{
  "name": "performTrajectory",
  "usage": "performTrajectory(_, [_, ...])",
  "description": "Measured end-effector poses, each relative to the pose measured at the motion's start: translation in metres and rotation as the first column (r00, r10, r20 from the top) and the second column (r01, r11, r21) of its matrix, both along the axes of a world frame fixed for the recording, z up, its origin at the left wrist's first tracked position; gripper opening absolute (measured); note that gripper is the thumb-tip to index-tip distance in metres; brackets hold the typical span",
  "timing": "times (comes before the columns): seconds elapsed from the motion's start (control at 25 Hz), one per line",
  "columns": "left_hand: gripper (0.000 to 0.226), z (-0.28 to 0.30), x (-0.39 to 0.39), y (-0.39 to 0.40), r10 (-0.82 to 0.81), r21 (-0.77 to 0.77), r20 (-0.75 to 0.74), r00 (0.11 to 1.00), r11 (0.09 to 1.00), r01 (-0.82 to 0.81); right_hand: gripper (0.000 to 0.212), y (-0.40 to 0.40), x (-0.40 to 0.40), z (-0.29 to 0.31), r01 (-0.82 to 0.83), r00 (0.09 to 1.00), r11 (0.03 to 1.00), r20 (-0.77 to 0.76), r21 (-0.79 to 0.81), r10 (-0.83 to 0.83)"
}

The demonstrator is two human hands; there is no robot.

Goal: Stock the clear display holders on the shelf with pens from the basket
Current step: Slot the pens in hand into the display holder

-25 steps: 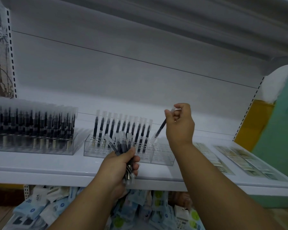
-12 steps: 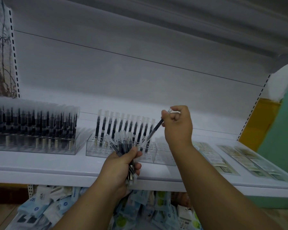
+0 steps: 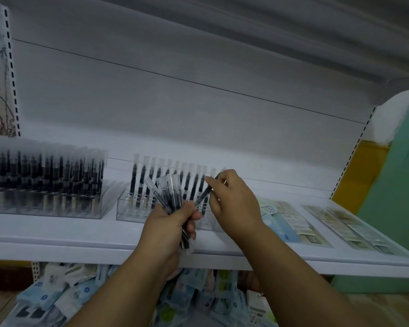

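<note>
Shelf (image 3: 57, 230): pen (image 3: 204, 193) btwn R fingers (image 3: 219, 185).

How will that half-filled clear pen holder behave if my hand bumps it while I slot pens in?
The half-filled holder looks like thin clear plastic, so it is probably light and may slide on the smooth white shelf. Its standing pens rise well above its walls, so a knock could rattle or tilt them.
</note>
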State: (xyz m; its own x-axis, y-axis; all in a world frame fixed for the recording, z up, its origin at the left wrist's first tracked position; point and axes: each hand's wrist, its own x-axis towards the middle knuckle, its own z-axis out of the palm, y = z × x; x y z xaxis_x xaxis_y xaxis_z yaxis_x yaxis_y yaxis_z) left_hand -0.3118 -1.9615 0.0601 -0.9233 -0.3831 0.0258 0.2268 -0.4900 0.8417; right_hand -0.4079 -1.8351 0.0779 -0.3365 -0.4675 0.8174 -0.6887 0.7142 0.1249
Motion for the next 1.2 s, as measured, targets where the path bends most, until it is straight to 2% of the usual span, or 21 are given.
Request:
performTrajectory(0.08, [0.017, 0.002, 0.003, 0.001, -0.029, 0.023, -0.023, 0.999, 0.999, 0.030, 0.021, 0.001, -0.004, 0.006, 0.026, 0.998, 0.999, 0.053, -0.039, -0.024])
performTrajectory(0.16, [0.017, 0.003, 0.006, 0.000, -0.038, 0.050, -0.039, 0.999, 0.998, 0.040, 0.019, 0.002, -0.009, 0.015, 0.113, 0.942, 0.956, 0.336, -0.272, -0.016])
performTrajectory(0.24, [0.016, 0.001, 0.007, -0.001, -0.031, 0.067, -0.030, 0.999, 0.997, 0.033, 0.030, 0.003, -0.017, 0.018, 0.216, 0.762, 0.858, 0.630, -0.465, 0.150])
performTrajectory(0.28, [0.015, -0.001, 0.007, -0.001, -0.030, 0.067, -0.023, 0.999, 0.997, 0.031, 0.030, 0.003, -0.019, 0.017, 0.233, 0.696, 0.842, 0.688, -0.487, 0.205])
performTrajectory(0.32, [0.015, -0.002, 0.007, -0.001, -0.031, 0.066, -0.016, 0.999, 0.997, 0.032, 0.025, 0.002, -0.018, 0.017, 0.225, 0.679, 0.856, 0.705, -0.465, 0.205])
performTrajectory(0.44, [0.014, -0.004, 0.005, 0.000, -0.045, 0.065, -0.011, 0.999, 0.997, 0.045, 0.008, -0.002, -0.016, 0.012, 0.177, 0.724, 0.933, 0.683, -0.314, 0.093])
performTrajectory(0.52, [0.013, -0.005, 0.005, 0.000, -0.057, 0.065, -0.009, 0.998, 0.996, 0.058, 0.012, -0.005, -0.021, 0.009, 0.194, 0.710, 0.968, 0.704, -0.157, -0.028])
performTrajectory(0.6, [0.012, -0.007, 0.005, 0.000, -0.067, 0.063, -0.005, 0.998, 0.996, 0.067, 0.028, -0.007, -0.026, 0.009, 0.211, 0.680, 0.976, 0.725, -0.049, -0.111])
performTrajectory(0.68, [0.012, -0.008, 0.005, -0.001, -0.066, 0.061, 0.003, 0.998, 0.996, 0.066, 0.037, -0.009, -0.030, 0.013, 0.219, 0.655, 0.975, 0.744, -0.016, -0.135])
performTrajectory(0.84, [0.015, -0.007, 0.006, -0.001, -0.064, 0.077, 0.017, 0.998, 0.995, 0.062, 0.039, -0.011, -0.029, 0.023, 0.222, 0.631, 0.974, 0.756, 0.039, -0.174])
performTrajectory(1.04, [0.034, -0.007, 0.006, 0.003, -0.052, 0.090, 0.052, 0.997, 0.995, 0.047, 0.042, -0.013, -0.025, 0.029, 0.193, 0.613, 0.958, 0.736, 0.213, -0.287])
performTrajectory(1.12, [0.033, -0.008, 0.008, 0.002, -0.051, 0.087, 0.049, 0.997, 0.995, 0.047, 0.047, -0.012, -0.025, 0.031, 0.218, 0.585, 0.951, 0.751, 0.219, -0.307])
performTrajectory(1.2, [0.027, -0.008, 0.008, -0.001, -0.043, 0.079, 0.051, 0.998, 0.996, 0.039, 0.053, -0.007, -0.020, 0.037, 0.266, 0.586, 0.951, 0.757, 0.156, -0.288])
